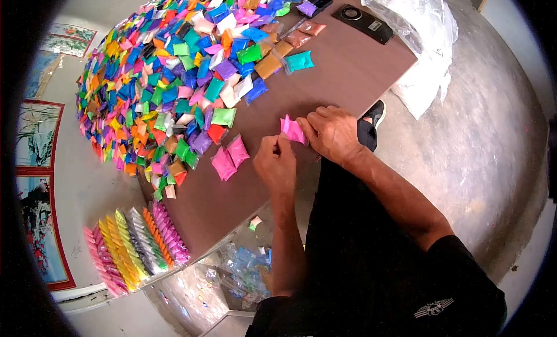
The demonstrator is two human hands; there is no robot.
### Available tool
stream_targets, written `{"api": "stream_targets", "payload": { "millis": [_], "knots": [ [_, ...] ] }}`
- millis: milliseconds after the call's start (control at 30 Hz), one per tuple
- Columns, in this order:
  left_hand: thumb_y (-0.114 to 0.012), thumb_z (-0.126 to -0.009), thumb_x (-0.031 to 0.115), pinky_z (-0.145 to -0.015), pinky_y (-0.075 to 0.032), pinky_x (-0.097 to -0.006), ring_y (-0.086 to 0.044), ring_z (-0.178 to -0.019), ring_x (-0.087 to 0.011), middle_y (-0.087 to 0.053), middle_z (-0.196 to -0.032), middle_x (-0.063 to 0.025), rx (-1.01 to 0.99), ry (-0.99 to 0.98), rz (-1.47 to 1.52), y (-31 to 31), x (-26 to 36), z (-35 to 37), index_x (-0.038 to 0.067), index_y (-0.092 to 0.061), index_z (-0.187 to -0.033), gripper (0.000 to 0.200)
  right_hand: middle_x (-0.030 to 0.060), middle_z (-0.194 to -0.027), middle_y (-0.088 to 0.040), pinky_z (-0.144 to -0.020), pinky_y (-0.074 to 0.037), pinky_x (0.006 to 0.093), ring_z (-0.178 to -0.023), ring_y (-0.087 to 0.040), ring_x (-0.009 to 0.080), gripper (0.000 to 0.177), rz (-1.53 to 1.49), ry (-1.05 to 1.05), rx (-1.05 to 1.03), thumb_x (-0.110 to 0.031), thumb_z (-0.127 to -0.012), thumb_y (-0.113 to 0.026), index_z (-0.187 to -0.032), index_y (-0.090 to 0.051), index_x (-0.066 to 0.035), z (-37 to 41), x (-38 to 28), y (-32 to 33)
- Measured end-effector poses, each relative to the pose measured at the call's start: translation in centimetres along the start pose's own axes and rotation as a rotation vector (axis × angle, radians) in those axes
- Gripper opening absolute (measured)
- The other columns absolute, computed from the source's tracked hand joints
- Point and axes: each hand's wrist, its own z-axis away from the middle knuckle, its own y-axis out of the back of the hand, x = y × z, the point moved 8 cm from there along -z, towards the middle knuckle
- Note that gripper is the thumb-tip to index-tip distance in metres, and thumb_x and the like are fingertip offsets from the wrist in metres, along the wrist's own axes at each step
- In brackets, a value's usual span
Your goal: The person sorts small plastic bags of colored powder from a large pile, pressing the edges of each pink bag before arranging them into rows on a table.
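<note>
Between the two hands, over the near edge of the brown table (313,93), a small pink packet (294,131) is pinched from opposite sides. The left hand (275,163) has thumb and fingertips closed at its lower left edge; the right hand (332,131) meets its right side with bent fingers, though how firmly these press cannot be told. The packet is crumpled and partly covered, so its long axis is uncertain.

Key relation: two pink packets (223,164) (238,150) lie flat on the tabletop, side by side and very close together, just beyond the left hand on the side away from the right. Their long axes run roughly parallel, slanting from upper left to lower right in the view. The left hand is clearly the nearer; the right lies across the held packet from them.

Surroundings: farther left, a broad heap of multicoloured packets (156,87) spreads over the table, its edge near the pink pair. Bundled strips of packets (136,244) stand in line at the lower left corner. At the far end are a black device (365,24) with a round dial and, beside it, a clear plastic bag (420,52)
</note>
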Motion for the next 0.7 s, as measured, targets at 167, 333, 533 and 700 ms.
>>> {"api": "stream_targets", "payload": {
  "millis": [167,333,533,700],
  "knots": [
    [-0.070,-0.094,0.014,-0.060,-0.046,-0.0305,-0.051,-0.063,-0.0098,-0.061,-0.069,-0.0050,0.017,0.100,0.012,1.0,-1.1,0.3,0.000,-0.065,-0.085,0.018,0.0082,-0.065,-0.058,-0.058,-0.048,0.0419,-0.063,-0.060,0.0294,0.031,-0.021,0.023,0.060,-0.021,-0.088,-0.072,-0.064,-0.057,-0.008,0.0,-0.1,0.2],
    [-0.070,-0.094,0.014,-0.059,-0.047,-0.0333,-0.054,-0.061,-0.0135,-0.062,-0.069,-0.0080,0.026,0.027,0.128,0.3,2.3,1.3,0.000,-0.065,-0.086,0.017,0.0078,-0.068,-0.061,-0.062,-0.051,0.0404,-0.066,-0.063,0.0285,0.027,0.019,0.025,0.009,-0.022,-0.089,-0.069,-0.067,-0.061,-0.010,-0.3,-0.3,0.3],
    [-0.068,-0.095,0.014,-0.058,-0.046,-0.0372,-0.059,-0.059,-0.0256,-0.059,-0.069,-0.0155,0.061,-0.020,-0.075,1.0,0.7,1.0,0.001,-0.062,-0.082,0.019,0.0087,-0.065,-0.059,-0.060,-0.050,0.0433,-0.065,-0.062,0.0316,0.030,0.029,0.031,-0.001,-0.021,-0.090,-0.068,-0.064,-0.058,-0.009,-0.4,-0.6,-0.2],
    [-0.070,-0.094,0.014,-0.061,-0.049,-0.0326,-0.061,-0.062,-0.0172,-0.065,-0.072,-0.0116,0.173,0.090,-0.082,6.1,-0.9,2.3,0.001,-0.067,-0.087,0.014,0.0109,-0.065,-0.059,-0.059,-0.049,0.0457,-0.063,-0.061,0.0332,0.033,-0.036,0.002,-0.015,-0.021,-0.089,-0.069,-0.062,-0.056,-0.007,-0.6,-0.6,0.1]
  ]
}}
